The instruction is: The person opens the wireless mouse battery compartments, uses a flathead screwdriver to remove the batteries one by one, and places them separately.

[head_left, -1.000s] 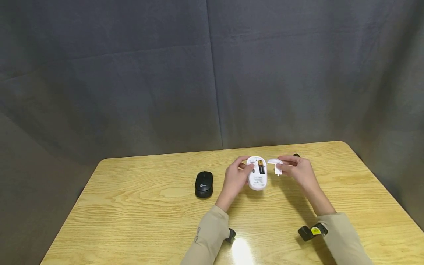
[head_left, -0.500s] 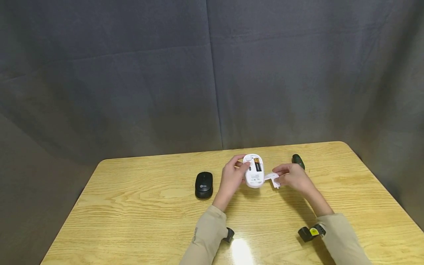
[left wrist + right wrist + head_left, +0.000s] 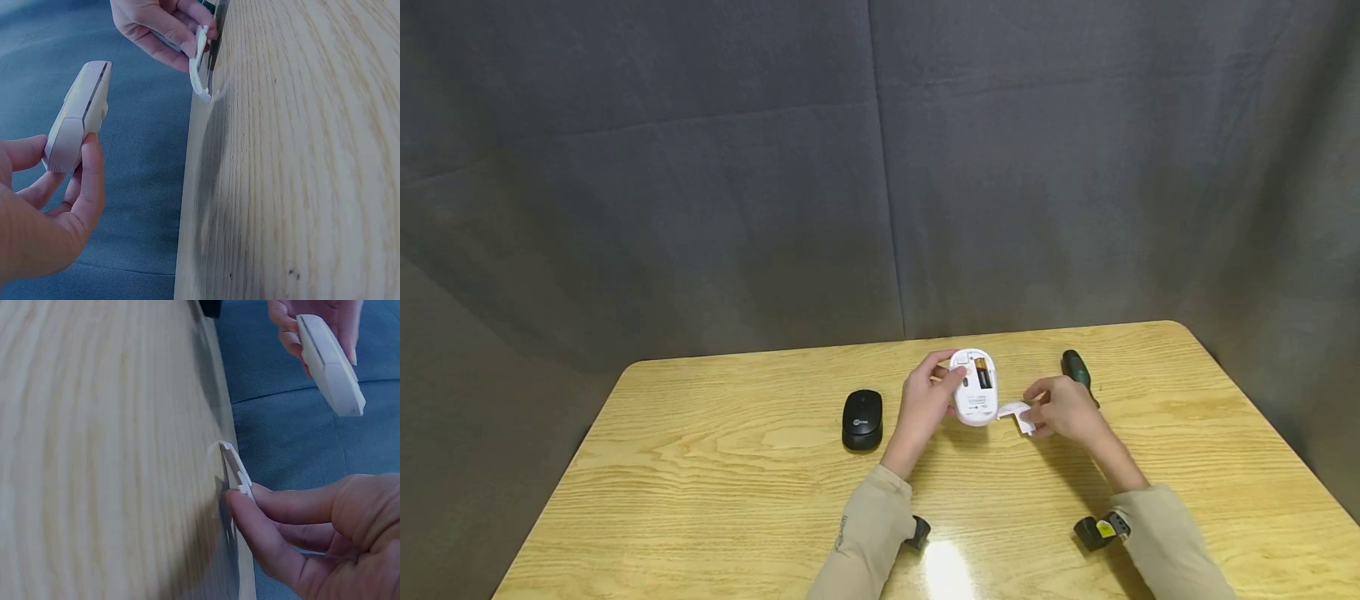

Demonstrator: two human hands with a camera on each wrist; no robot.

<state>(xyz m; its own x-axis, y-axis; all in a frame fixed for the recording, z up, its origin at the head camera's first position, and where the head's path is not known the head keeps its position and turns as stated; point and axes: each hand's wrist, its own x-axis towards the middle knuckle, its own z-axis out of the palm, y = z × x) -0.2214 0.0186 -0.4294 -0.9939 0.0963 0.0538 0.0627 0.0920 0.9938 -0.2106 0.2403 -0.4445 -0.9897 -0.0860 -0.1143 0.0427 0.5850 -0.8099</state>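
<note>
My left hand grips a white computer mouse turned belly up above the table, its battery showing in the uncovered bay. In the left wrist view the mouse is held edge-on by thumb and fingers. My right hand pinches the white battery cover just right of the mouse, low against the wooden table. The right wrist view shows the cover between my fingertips, its edge at the tabletop, with the mouse above it.
A black mouse lies on the table left of my left hand. A green-handled tool lies behind my right hand. A grey cloth backdrop hangs behind the table. Bare wood lies at the front left and the far right.
My right hand has carried the battery cover from beside the mouse's top down and toward me, to the tabletop. My left hand has raised the mouse slightly. The green-handled tool is now uncovered.
</note>
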